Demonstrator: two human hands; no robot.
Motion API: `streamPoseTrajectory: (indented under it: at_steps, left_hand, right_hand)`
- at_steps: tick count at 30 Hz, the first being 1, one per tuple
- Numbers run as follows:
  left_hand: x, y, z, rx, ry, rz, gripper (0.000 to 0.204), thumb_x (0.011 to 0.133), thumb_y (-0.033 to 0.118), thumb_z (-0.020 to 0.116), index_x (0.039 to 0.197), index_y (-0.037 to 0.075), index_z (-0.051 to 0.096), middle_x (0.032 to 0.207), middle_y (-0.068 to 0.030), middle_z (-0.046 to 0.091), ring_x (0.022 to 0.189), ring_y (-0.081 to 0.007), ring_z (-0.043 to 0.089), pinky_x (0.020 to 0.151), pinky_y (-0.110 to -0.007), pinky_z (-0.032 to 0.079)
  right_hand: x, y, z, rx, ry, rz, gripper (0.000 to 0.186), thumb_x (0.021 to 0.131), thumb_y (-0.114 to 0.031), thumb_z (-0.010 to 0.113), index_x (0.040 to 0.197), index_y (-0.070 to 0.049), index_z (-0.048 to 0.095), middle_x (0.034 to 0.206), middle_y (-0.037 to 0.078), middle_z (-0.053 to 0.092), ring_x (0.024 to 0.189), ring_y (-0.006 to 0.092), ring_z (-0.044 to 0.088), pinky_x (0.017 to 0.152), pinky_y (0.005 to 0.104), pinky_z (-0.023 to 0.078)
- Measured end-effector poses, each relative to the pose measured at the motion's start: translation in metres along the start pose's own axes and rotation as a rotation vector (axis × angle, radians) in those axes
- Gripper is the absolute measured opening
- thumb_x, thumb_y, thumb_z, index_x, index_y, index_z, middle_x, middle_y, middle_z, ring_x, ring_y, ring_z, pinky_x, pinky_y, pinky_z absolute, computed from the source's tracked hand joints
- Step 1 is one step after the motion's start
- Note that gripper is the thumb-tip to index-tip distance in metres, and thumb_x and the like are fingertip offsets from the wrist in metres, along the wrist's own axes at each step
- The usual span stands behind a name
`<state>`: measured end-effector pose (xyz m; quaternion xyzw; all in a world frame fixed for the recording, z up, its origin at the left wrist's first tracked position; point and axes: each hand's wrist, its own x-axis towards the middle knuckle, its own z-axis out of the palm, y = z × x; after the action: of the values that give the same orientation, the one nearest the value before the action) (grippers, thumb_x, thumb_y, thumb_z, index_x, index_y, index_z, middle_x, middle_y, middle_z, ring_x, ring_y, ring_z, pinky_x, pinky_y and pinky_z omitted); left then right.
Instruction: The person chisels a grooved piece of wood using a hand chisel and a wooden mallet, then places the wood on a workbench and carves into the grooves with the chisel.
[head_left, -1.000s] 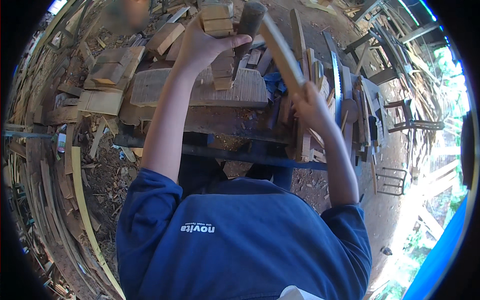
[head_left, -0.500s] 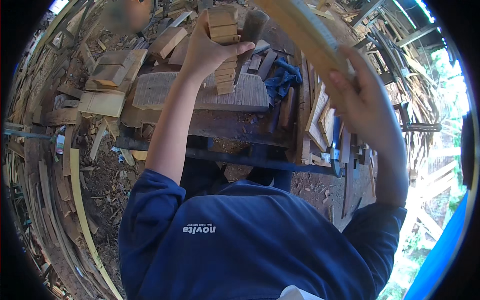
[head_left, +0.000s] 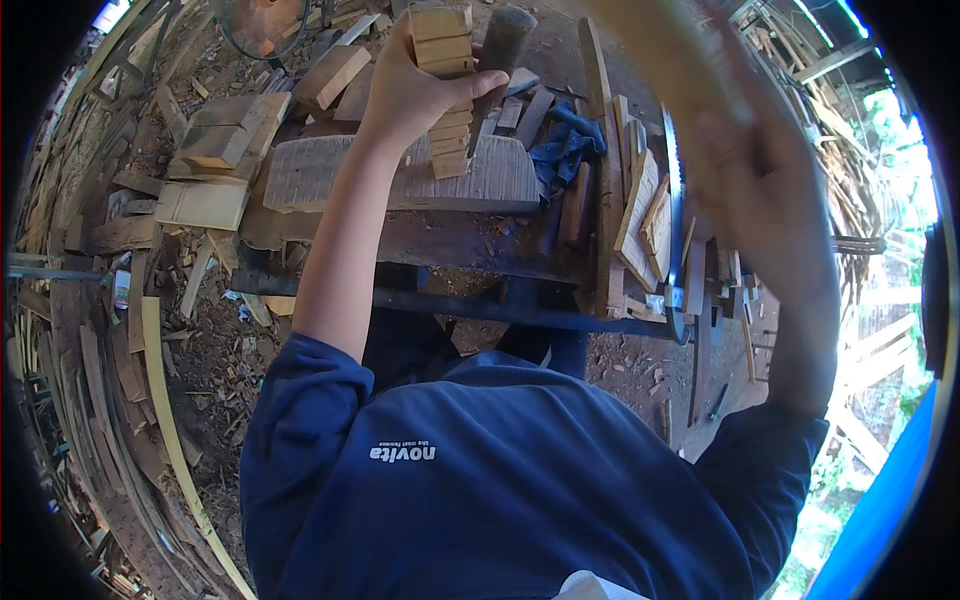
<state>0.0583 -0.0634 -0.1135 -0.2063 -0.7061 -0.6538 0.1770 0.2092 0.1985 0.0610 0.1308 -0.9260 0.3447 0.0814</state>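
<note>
My left hand (head_left: 420,95) grips an upright, notched pale wooden block (head_left: 444,45) and a dark cylindrical tool (head_left: 508,35), whose narrow lower part reaches down beside the block. Both are over a thick grey slab of wood (head_left: 320,175) on the bench. My right hand (head_left: 745,150) is raised at the upper right, blurred, closed on a long pale wooden stick (head_left: 645,45) that runs up past the frame's top edge. Below it are leaning boards (head_left: 638,215) and a saw with a long blade (head_left: 675,190).
Wooden offcuts (head_left: 205,205) lie stacked at the left. A crumpled blue cloth (head_left: 565,150) is beside the slab. A round wire-guarded object (head_left: 262,30) stands at the top left. Long scrap strips (head_left: 110,400) pile along the left side; a blue sheet (head_left: 870,500) is at the far right.
My right hand and stick have swung up and to the right from beside the slab. My left hand keeps hold of the block and tool, with only slight shifts.
</note>
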Motion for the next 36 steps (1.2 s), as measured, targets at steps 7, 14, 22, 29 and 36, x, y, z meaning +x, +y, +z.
streamPoseTrajectory:
  at_steps: [7,14,22,29,36]
  left_hand:
    - [0.004,0.003,0.004,0.061,-0.028,-0.001,0.062,0.071,0.021,0.096,0.119,0.002,0.061,0.102,-0.0083,0.074,0.094,-0.0167,0.074,0.086,-0.033,0.062]
    - [0.001,0.014,0.002,0.046,-0.018,-0.009,0.072,0.068,0.022,0.098,0.121,0.002,0.053,0.101,-0.0121,0.074,0.091,-0.0178,0.074,0.083,-0.033,0.063]
    - [0.007,0.010,0.002,0.083,0.004,-0.052,0.066,0.067,0.019,0.098,0.115,0.003,0.056,0.098,-0.0098,0.075,0.091,-0.0171,0.074,0.081,-0.032,0.062]
    - [0.006,0.012,0.005,0.099,-0.015,-0.049,0.067,0.066,0.020,0.099,0.117,0.004,0.057,0.100,-0.0101,0.075,0.091,-0.0169,0.074,0.081,-0.032,0.062]
    - [0.002,0.005,-0.007,0.113,-0.034,-0.078,0.050,0.077,0.009,0.089,0.114,0.003,0.058,0.095,-0.0080,0.076,0.086,-0.0150,0.074,0.080,-0.031,0.062]
  right_hand:
    - [0.005,0.031,0.015,-0.162,0.156,-0.220,0.052,0.107,-0.022,0.053,0.157,-0.012,0.042,0.094,0.009,0.070,0.071,0.0129,0.064,0.068,0.0252,0.052]
    - [0.018,0.010,0.002,-0.083,0.096,-0.095,0.047,0.106,-0.023,0.055,0.151,-0.012,0.048,0.085,0.007,0.069,0.069,0.0111,0.064,0.064,0.0257,0.051]
    - [0.013,0.009,0.012,-0.169,-0.259,-0.066,0.059,0.103,-0.016,0.055,0.160,-0.021,0.039,0.080,0.007,0.066,0.066,0.0120,0.061,0.063,0.0289,0.049]
    - [0.020,0.006,-0.002,-0.166,-0.023,-0.065,0.056,0.105,-0.014,0.054,0.156,-0.006,0.033,0.107,0.016,0.063,0.077,0.0150,0.061,0.071,0.0320,0.052]
    - [0.015,0.019,0.019,-0.166,-0.322,0.073,0.061,0.105,-0.014,0.055,0.161,-0.028,0.035,0.076,0.011,0.064,0.061,0.0143,0.057,0.064,0.0326,0.053]
